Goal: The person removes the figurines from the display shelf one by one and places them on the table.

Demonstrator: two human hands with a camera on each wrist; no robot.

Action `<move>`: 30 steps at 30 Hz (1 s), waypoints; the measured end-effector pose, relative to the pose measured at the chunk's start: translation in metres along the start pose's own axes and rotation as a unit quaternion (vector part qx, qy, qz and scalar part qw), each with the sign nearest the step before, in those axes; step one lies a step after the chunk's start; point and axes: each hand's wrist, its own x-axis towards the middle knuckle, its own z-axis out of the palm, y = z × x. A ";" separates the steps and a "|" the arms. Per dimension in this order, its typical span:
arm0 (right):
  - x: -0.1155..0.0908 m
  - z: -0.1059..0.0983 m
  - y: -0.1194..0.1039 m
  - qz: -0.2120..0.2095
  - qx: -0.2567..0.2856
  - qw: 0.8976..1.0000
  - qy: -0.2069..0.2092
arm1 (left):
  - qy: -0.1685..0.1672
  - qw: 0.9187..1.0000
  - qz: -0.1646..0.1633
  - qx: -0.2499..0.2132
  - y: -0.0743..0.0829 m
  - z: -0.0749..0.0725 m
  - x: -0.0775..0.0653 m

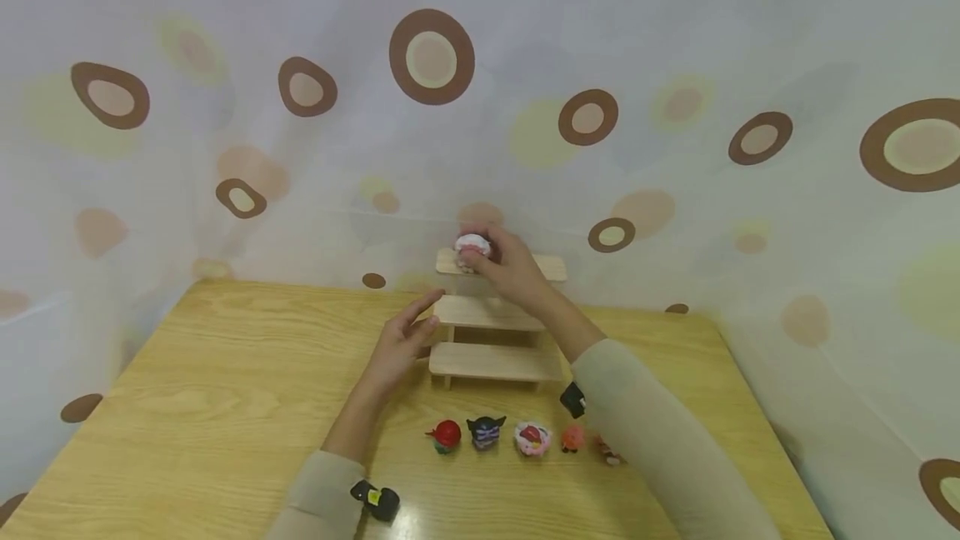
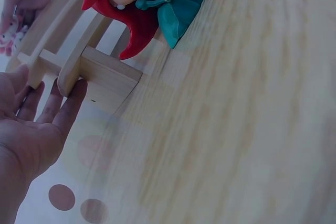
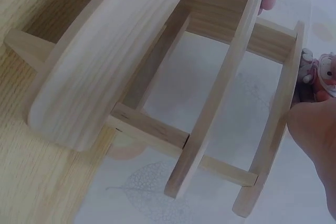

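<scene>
A three-tier wooden display stand [image 1: 495,363] stands against the wall. My right hand [image 1: 517,273] pinches a small white-and-pink figurine [image 1: 472,244] at the left part of the top tier; in the right wrist view this figurine [image 3: 328,72] is partly cut off by the frame edge. At the stand's left end, my left hand [image 1: 397,348] touches the middle tier. The left wrist view shows its fingers [image 2: 71,106] extended against the wooden ends, not wrapped round them.
In front of the stand, a row of figurines sits on the wooden table [image 1: 210,407]: a red-haired one in green [image 1: 447,436], a black-and-purple one [image 1: 486,433], a white-and-pink one [image 1: 532,438], an orange one [image 1: 572,438], and another [image 1: 609,452] partly behind the right sleeve.
</scene>
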 end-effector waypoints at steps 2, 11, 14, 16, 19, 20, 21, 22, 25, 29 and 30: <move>-0.002 -0.001 0.000 0.000 0.005 1.000 -0.007 | 0.002 1.000 -0.002 -0.003 -0.001 0.001 0.000; -0.015 -0.016 -0.009 -0.005 -0.023 1.000 -0.013 | -0.003 1.000 -0.003 0.003 0.003 -0.001 0.003; -0.022 -0.021 -0.013 -0.012 -0.017 1.000 -0.019 | -0.002 1.000 -0.006 0.003 0.003 -0.001 0.003; -0.029 -0.024 -0.015 -0.017 -0.009 1.000 -0.023 | 0.000 1.000 -0.007 0.007 0.003 -0.001 0.003; -0.040 -0.029 -0.016 -0.021 0.001 0.999 -0.029 | 0.000 1.000 -0.009 0.010 0.002 -0.001 0.002; -0.045 -0.032 -0.016 -0.022 0.005 0.999 -0.031 | -0.002 1.000 -0.009 0.009 0.002 -0.001 0.002; -0.050 -0.034 -0.017 -0.022 0.005 0.999 -0.033 | -0.006 1.000 -0.009 0.008 0.002 -0.002 0.001; -0.055 -0.037 -0.017 -0.021 0.006 0.999 -0.035 | -0.009 1.000 -0.009 0.008 0.002 -0.002 0.001; -0.068 -0.045 -0.019 -0.020 0.008 0.999 -0.045 | -0.011 1.000 -0.005 0.011 0.003 -0.003 0.002; -0.084 -0.056 -0.018 -0.019 0.003 0.998 -0.062 | -0.007 1.000 0.000 0.016 0.003 -0.005 0.003; -0.089 -0.058 -0.018 -0.018 0.003 0.998 -0.066 | -0.006 1.000 0.000 0.016 0.003 -0.006 0.003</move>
